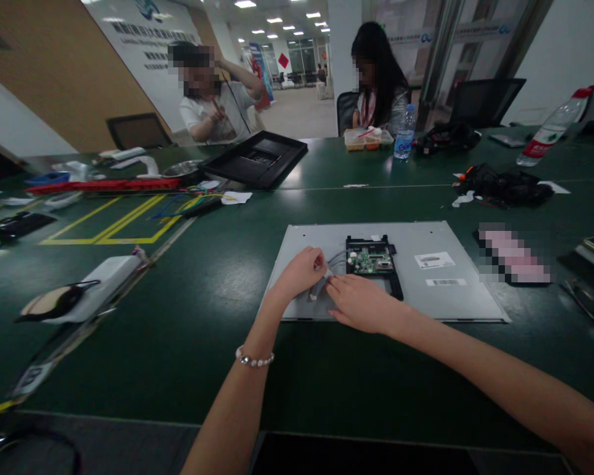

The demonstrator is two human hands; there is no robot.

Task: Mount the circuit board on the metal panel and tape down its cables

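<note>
A flat grey metal panel [450,264], apparently the back of a display, lies on the green table in front of me. On it sits a green circuit board [373,260] in a black bracket [396,287]. Thin grey cables [337,258] run from the board's left side to my hands. My left hand [301,269] is closed in a pinch on the cables above the panel's left part. From the right, my right hand [359,300] reaches in with its fingers bent together at the same cables. Its fingertips are partly hidden. A loose cable end [313,295] hangs between the hands.
A phone [515,254] lies right of the panel. Further back are a black frame [260,158], a food box [369,138], water bottles [404,135] and a black bundle [505,187]. A white device [99,287] lies left. Two people sit across the table.
</note>
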